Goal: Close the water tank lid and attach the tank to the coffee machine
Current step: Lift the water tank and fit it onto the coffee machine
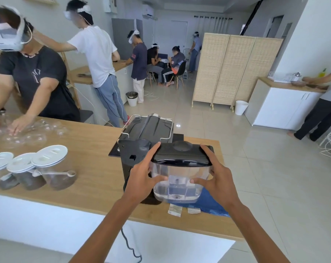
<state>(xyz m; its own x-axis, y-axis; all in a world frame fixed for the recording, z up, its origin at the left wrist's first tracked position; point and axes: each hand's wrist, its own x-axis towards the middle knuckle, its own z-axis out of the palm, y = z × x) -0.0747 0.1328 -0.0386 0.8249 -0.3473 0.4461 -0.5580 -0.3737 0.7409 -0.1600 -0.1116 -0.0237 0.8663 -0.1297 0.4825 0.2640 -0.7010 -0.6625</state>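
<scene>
A clear plastic water tank (178, 182) with a black lid (181, 153) lying flat on its top hangs above the right end of the wooden counter. My left hand (142, 175) grips its left side, index finger on the lid's edge. My right hand (218, 179) grips the right side, index finger along the lid's right edge. The black coffee machine (142, 137) stands just behind and left of the tank, its back facing me. The tank is apart from the machine's body.
A blue cloth (214, 204) and two small packets (175, 210) lie under the tank. Three white-lidded jars (48, 168) of coffee stand at the left. A person's hands (14, 124) handle clear glassware at the far left. The machine's cord (130, 245) hangs off the front edge.
</scene>
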